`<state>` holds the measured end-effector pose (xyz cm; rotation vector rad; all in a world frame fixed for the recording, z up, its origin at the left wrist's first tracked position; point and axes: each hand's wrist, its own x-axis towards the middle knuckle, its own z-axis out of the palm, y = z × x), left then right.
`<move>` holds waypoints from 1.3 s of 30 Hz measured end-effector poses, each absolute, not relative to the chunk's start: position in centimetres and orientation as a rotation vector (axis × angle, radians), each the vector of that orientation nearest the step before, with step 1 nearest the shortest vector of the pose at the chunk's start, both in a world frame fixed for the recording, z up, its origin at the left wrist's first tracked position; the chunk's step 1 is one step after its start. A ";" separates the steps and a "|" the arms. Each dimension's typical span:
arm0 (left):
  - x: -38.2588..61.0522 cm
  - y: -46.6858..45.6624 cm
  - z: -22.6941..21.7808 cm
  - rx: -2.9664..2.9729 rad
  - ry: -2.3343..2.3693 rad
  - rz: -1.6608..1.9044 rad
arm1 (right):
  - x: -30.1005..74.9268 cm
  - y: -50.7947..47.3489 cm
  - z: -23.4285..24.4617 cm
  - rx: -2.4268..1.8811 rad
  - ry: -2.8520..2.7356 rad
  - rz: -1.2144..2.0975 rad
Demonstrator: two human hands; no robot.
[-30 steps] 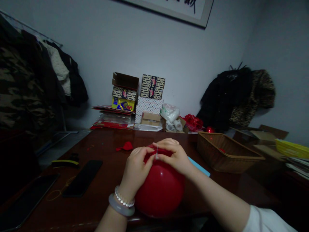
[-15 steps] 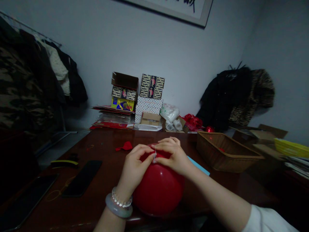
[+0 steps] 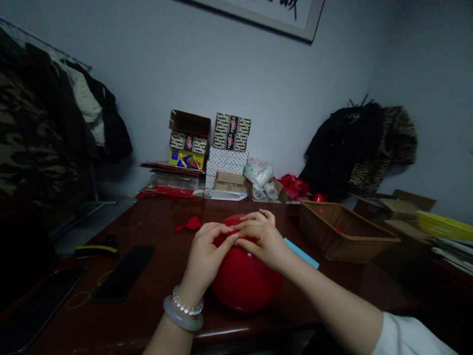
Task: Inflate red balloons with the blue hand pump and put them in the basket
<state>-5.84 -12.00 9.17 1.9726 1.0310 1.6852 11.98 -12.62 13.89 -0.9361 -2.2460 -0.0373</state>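
A round red balloon (image 3: 246, 283) rests at the front edge of the dark table, under both of my hands. My left hand (image 3: 207, 254) is pinched closed at the balloon's top, thumb and index fingertip together. Against it from the other side, my right hand (image 3: 260, 239) pinches too, its remaining fingers bent over the balloon. The fingertips of both hands meet. A tiny pale bit shows between them, too small to name. The balloon's neck is hidden by the fingers. Behind the left hand lies a limp red balloon (image 3: 192, 223).
To the right stand a wicker basket (image 3: 347, 241) and a light-blue flat piece (image 3: 303, 254). Leftward lie a black phone (image 3: 123, 273), a larger dark tablet-like slab (image 3: 44, 305) and a yellow-black tool (image 3: 96, 251). Stacked boxes (image 3: 227, 162) line the table's back.
The balloon has shifted upward and away beneath my hands, and its top shows more behind the fingers. The thin pale strip between the fingertips is now mostly hidden. Both hands stay pinched.
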 end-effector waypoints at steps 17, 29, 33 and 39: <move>-5.2 -12.2 9.4 1.483 0.787 1.730 | 11.5 -13.2 13.6 -0.887 -2.179 0.031; -6.0 -11.7 9.0 1.548 1.030 1.682 | 11.8 -12.0 12.4 -0.865 -1.955 0.210; -6.0 -12.2 9.4 1.711 0.991 1.636 | 11.7 -12.0 12.4 -0.888 -1.948 0.207; -6.2 -12.6 9.9 1.854 0.897 1.628 | 11.6 -12.3 12.4 -0.887 -1.971 0.176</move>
